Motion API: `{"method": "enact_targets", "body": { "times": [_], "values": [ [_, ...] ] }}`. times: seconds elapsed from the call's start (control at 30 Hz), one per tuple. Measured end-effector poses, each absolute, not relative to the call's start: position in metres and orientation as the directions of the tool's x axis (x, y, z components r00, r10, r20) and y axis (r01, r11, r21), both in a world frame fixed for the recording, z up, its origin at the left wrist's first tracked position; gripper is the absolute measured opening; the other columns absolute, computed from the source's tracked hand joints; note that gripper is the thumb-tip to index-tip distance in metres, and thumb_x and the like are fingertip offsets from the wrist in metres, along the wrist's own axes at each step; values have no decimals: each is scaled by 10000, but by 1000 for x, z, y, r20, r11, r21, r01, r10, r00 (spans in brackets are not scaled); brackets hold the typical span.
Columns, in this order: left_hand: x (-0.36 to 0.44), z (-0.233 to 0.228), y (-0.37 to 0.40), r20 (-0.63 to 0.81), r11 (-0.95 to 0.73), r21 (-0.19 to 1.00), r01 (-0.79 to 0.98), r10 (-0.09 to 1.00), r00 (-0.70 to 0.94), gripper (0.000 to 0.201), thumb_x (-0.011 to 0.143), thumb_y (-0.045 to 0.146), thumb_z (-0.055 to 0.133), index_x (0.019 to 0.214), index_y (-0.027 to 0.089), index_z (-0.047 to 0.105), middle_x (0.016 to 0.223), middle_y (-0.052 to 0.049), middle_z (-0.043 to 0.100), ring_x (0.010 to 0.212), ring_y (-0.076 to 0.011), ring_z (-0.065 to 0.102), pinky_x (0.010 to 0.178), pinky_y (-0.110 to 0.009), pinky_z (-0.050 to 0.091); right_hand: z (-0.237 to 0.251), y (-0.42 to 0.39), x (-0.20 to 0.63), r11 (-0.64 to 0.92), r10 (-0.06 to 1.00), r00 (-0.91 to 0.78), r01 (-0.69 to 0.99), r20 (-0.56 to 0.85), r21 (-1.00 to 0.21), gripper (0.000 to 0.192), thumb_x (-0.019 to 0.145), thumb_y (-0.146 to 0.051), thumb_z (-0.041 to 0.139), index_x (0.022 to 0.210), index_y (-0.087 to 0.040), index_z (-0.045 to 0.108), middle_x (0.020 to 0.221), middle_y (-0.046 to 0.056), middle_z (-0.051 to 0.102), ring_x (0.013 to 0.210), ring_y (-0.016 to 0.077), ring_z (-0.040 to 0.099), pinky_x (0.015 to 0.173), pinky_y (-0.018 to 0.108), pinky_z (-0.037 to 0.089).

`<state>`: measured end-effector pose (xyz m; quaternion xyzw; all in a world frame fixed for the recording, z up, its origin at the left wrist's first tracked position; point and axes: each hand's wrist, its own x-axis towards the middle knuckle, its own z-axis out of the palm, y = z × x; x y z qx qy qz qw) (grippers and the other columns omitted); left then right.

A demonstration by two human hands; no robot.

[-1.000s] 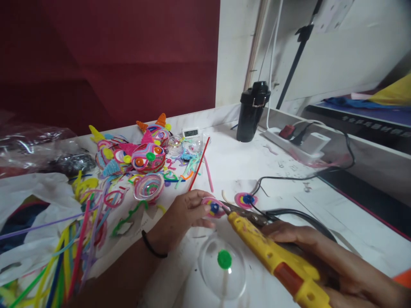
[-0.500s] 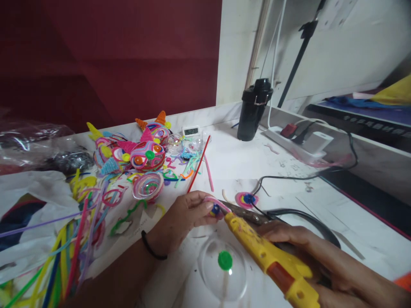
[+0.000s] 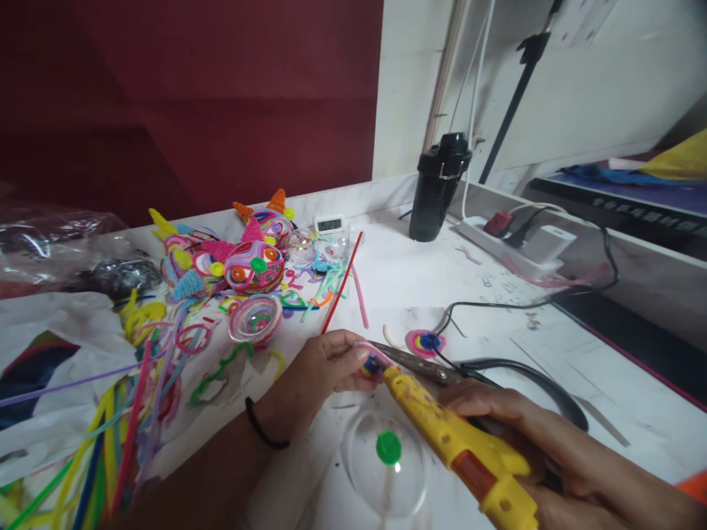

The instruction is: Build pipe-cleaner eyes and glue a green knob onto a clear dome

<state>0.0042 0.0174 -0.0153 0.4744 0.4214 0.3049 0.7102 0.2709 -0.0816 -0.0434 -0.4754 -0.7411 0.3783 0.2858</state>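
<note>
My left hand (image 3: 325, 372) pinches a small pipe-cleaner disc (image 3: 371, 365) with a blue and yellow middle and a pink outer strand. My right hand (image 3: 513, 427) is wrapped round a yellow hot glue gun (image 3: 442, 423), its nozzle end up against the disc; the exact contact is hidden. Below the gun lies a clear plastic dome (image 3: 381, 478) with a green spot (image 3: 389, 447) on it. A similar pink, yellow and blue disc (image 3: 426, 342) rests on the table beyond the gun. Scissors (image 3: 420, 364) lie partly behind the gun and right hand.
Finished pipe-cleaner figures (image 3: 251, 269) and loose pipe cleaners (image 3: 110, 434) crowd the left side. A black bottle (image 3: 439, 188) and a white power strip (image 3: 511, 250) stand at the back right. A black cord (image 3: 513, 303) crosses the table. A small digital clock (image 3: 329, 224) sits behind.
The glue gun and right hand have shifted slightly left, bringing the nozzle end closer to the disc. My left hand keeps its pinch almost in place.
</note>
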Motion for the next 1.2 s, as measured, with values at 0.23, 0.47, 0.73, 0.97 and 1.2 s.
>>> {"method": "enact_targets", "body": {
  "times": [0.23, 0.47, 0.73, 0.97, 1.2],
  "values": [
    [6, -13, 18, -326, 373, 928, -20, 835, 444, 345, 675, 404, 782, 790, 99, 667, 835, -78, 682, 809, -200, 658, 748, -319, 568, -42, -83, 271, 186, 877, -474, 491, -82, -851, 605, 847, -230, 623, 1384, -380, 390, 1390, 38, 528, 1211, 289, 557, 935, 334, 525],
    [5, -13, 17, -327, 374, 927, -22, 835, 442, 357, 667, 412, 789, 784, 96, 673, 827, -80, 689, 797, -201, 659, 758, -336, 568, -40, -80, 268, 202, 865, -497, 483, -76, -852, 593, 859, -222, 600, 1386, -378, 377, 1386, 46, 529, 1212, 274, 555, 939, 337, 521],
    [6, -14, 18, -338, 387, 922, -26, 834, 435, 348, 661, 398, 797, 774, 95, 666, 826, -84, 693, 790, -202, 663, 760, -341, 565, -31, -81, 264, 215, 871, -487, 494, -63, -842, 557, 867, -223, 590, 1363, -383, 396, 1387, 42, 528, 1221, 273, 551, 940, 330, 518],
    [5, -15, 18, -347, 391, 921, -11, 831, 435, 329, 667, 390, 792, 757, 99, 668, 809, -83, 694, 764, -201, 667, 754, -345, 564, -41, -83, 267, 214, 881, -470, 479, -43, -851, 558, 844, -214, 616, 1349, -367, 434, 1392, 50, 524, 1235, 292, 536, 947, 357, 518],
    [5, -16, 18, -347, 388, 922, -5, 829, 438, 308, 677, 379, 787, 757, 101, 681, 806, -89, 700, 776, -212, 672, 761, -358, 561, -38, -78, 266, 244, 899, -437, 465, 18, -851, 489, 816, -214, 634, 1277, -329, 518, 1285, 67, 604, 1176, 304, 582, 910, 361, 540]
  ]
}}
